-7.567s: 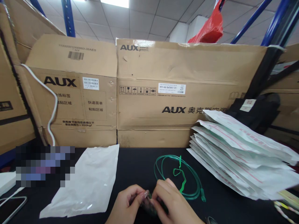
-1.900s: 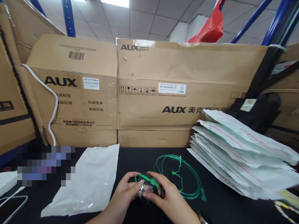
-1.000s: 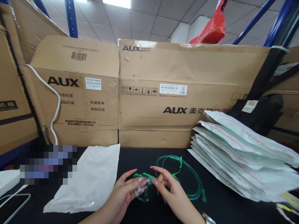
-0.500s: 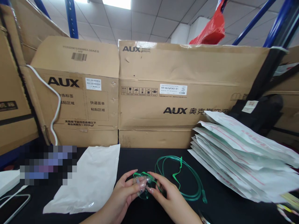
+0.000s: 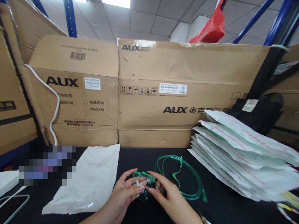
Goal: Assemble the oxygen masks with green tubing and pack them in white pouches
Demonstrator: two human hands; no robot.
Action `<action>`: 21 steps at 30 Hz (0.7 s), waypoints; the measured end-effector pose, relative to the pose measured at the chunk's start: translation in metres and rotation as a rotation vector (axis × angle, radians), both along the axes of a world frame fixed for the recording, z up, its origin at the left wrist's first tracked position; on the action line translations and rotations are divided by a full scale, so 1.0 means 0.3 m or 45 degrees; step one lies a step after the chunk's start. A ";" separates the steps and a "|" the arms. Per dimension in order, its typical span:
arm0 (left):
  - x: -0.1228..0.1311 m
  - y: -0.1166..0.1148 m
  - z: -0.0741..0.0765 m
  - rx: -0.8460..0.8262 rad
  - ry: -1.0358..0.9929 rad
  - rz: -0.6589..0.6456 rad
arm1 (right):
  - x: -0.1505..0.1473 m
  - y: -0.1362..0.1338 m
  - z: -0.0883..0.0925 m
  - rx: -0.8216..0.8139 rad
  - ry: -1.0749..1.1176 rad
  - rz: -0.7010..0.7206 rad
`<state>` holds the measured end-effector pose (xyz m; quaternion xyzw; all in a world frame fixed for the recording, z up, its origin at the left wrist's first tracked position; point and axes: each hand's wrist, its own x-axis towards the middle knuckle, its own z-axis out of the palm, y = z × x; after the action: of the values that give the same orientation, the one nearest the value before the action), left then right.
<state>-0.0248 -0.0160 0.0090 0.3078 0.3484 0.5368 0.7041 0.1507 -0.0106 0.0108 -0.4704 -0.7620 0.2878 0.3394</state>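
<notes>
Between my two hands, just above the black tabletop, is a clear green-tinted oxygen mask (image 5: 143,195) with a bright green elastic strap (image 5: 175,176). My left hand (image 5: 130,186) grips the mask from the left, thumb across its front and fingers behind it. From the right, my right hand (image 5: 163,186) pinches the mask near its middle with thumb and fingertips. The strap runs over the mask's top and trails off to the right. Beyond my right hand lies a coil of green tubing (image 5: 199,174) with a connector at its end. My fingers hide part of the mask.
A white plastic pouch (image 5: 93,177) lies flat at the left. On the right stands a tall stack of sealed white pouches (image 5: 233,155). Large cardboard boxes (image 5: 149,68) wall off the back. A phone (image 5: 14,207) and a white cable (image 5: 54,115) are at the far left.
The hands stay almost in place, with the fingers on the mask shifted very slightly. The camera view has moved a little. Tubing and pouches are unchanged.
</notes>
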 end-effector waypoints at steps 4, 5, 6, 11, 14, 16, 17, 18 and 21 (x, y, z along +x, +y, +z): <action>0.004 0.004 -0.006 -0.036 -0.029 0.037 | -0.002 -0.003 -0.001 -0.009 0.014 0.001; 0.004 0.007 -0.010 -0.026 -0.039 0.027 | -0.003 -0.004 0.000 -0.012 0.019 0.001; 0.004 0.009 -0.014 -0.008 -0.054 0.010 | -0.004 -0.004 0.002 -0.014 0.024 0.002; 0.001 0.013 -0.025 0.088 -0.102 -0.075 | -0.005 -0.007 0.018 -0.014 0.023 -0.013; 0.002 0.013 -0.027 0.127 -0.089 -0.100 | -0.006 -0.010 0.023 -0.007 0.011 -0.023; 0.003 0.015 -0.027 0.143 -0.088 -0.114 | -0.006 -0.011 0.024 -0.006 0.007 -0.028; 0.003 0.016 -0.028 0.147 -0.090 -0.120 | -0.006 -0.012 0.024 -0.006 0.008 -0.029; 0.003 0.017 -0.029 0.148 -0.093 -0.123 | -0.007 -0.012 0.025 -0.006 0.009 -0.029; 0.003 0.018 -0.030 0.143 -0.089 -0.124 | -0.006 -0.012 0.025 -0.007 0.010 -0.028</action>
<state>-0.0239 -0.0107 0.0000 0.3446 0.2773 0.5310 0.7228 0.1488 -0.0143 0.0183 -0.4785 -0.7547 0.2880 0.3443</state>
